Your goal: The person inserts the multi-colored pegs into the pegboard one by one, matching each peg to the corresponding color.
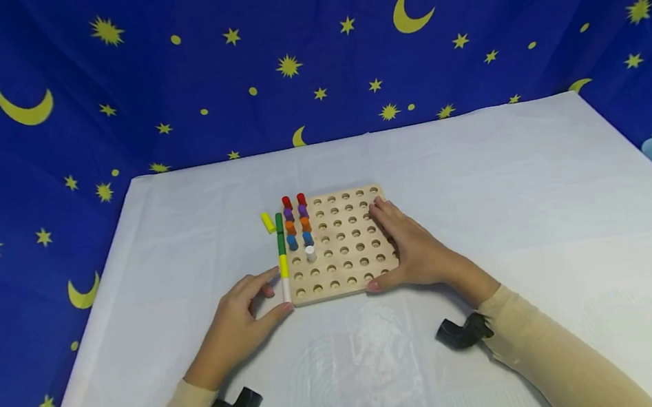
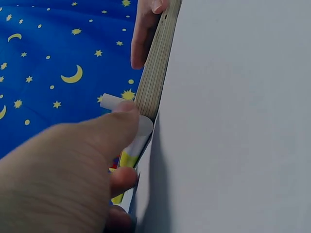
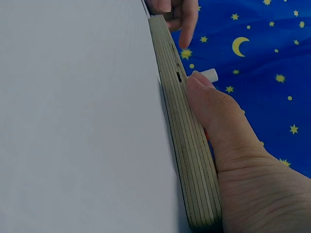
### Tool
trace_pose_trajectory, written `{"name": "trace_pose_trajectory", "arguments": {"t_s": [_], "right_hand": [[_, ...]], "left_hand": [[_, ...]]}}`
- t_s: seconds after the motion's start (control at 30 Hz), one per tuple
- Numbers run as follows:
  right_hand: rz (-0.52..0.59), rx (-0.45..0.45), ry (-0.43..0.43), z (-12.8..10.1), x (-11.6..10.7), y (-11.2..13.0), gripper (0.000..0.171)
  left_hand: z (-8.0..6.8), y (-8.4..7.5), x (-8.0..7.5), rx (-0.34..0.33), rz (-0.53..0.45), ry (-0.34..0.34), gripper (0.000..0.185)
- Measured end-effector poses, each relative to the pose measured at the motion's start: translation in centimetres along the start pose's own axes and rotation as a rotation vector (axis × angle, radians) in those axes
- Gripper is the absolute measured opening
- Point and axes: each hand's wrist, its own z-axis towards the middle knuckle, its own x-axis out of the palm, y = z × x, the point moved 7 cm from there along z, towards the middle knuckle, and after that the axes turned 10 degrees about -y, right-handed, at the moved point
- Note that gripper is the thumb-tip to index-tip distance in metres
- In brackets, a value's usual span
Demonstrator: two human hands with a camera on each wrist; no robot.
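Head view: bright, even, diffuse light; colours saturated. Soft, faint shadows under both hands and just beside the board (image 1: 341, 246), on the near side. Mild sheen on the tabletop (image 1: 487, 195) nearer the camera than the fingers (image 1: 380, 213); no hard glare. Wide-angle distortion: tabletop edges splay outward, backdrop (image 1: 159, 81) bows toward the corners. Focus sharp at centre, slightly soft at the margins.

Left wrist view: dimmer, greyish cast. Hand (image 2: 63, 170) very close and out of focus; board edge beyond the fingers sharper. Narrow dark shadow just beside the board.

Right wrist view: flat light, tabletop dull grey. Thumb (image 3: 214, 109) and the plies beside it fairly crisp; backdrop beyond soft.
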Motion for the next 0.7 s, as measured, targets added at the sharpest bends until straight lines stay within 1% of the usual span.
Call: {"name": "trace_pose_trajectory", "arguments": {"t_s": [0.17,0.27,0.43,0.57,0.7], "right_hand": [[-0.008,0.006,0.001,0.0,0.05,-0.14,0.142],[-0.006,0.005,0.003,0.02,0.04,-0.15,0.142],[0.0,0.004,0.002,0.06,-0.05,-0.13,0.141],[-0.001,0.008,0.007,0.05,0.0,-0.09,0.141],[0.0,0.005,0.008,0.08,0.08,-0.06,0.14]], "left_hand": [[-0.02,0.01,0.14,-0.001,0.012,0.024,0.057],[-0.01,-0.04,0.16,0.0,0.014,0.019,0.057],[0.0,-0.06,0.29,0.024,0.038,-0.001,0.055],[-0.04,0.02,0.24,0.028,0.045,-0.009,0.048],[-0.07,-0.04,0.13,0.03,0.035,-0.002,0.044]]}}
